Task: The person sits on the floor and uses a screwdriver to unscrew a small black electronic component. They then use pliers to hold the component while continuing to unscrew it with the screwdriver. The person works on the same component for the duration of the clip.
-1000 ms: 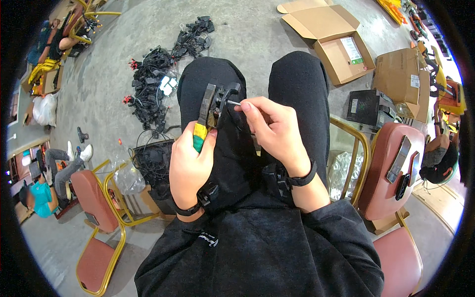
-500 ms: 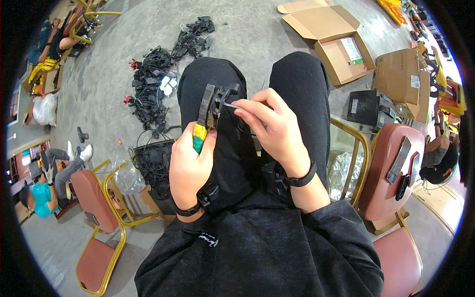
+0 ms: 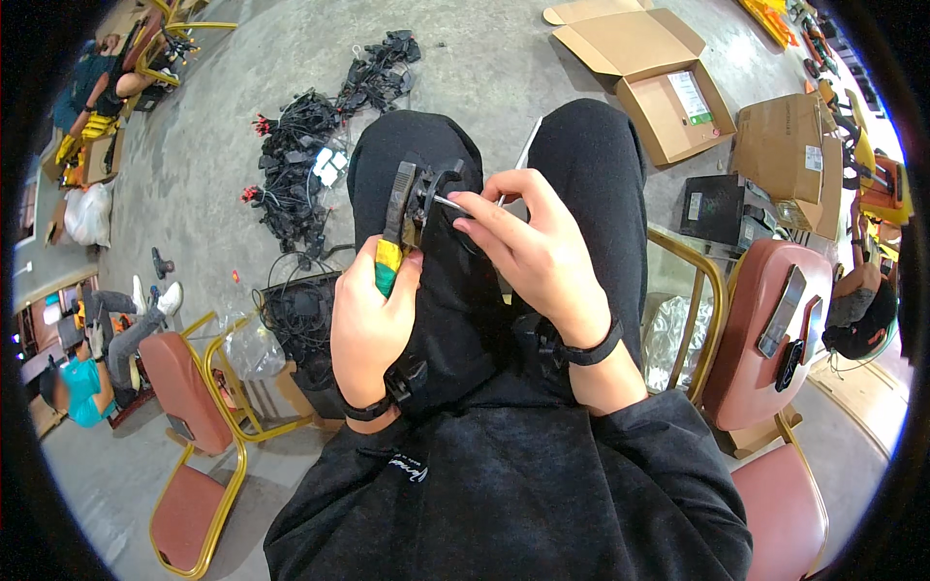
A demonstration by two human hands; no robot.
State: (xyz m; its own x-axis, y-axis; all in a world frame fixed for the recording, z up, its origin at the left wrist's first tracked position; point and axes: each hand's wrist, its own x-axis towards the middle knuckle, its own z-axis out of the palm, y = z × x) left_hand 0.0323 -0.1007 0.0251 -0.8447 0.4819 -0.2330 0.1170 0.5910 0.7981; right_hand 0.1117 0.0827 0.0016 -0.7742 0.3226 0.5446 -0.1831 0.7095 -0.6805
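Note:
My left hand (image 3: 373, 329) is closed around the yellow and green grip of a black clamp-like device (image 3: 399, 208), held upright over my left knee. Its upper end has a ribbed strip and a curved black hook-shaped piece. My right hand (image 3: 538, 252) pinches a thin silver hex key (image 3: 530, 145) between thumb and fingers. The key's short end meets the black piece beside the device; its long arm slants up past my knuckles toward my right knee. Where the tip seats is too small to tell.
Black cabled parts (image 3: 291, 174) lie heaped on the floor ahead-left. An open cardboard box (image 3: 668, 126) and a closed carton (image 3: 780, 155) stand ahead-right. Chairs flank me; the right chair (image 3: 765, 339) bears phones. A person in a turquoise shirt (image 3: 85, 387) sits far left.
The hex key has turned in my right hand, so its long arm shows more, reaching farther up. My right fingers have shifted slightly. My left hand keeps its hold on the device.

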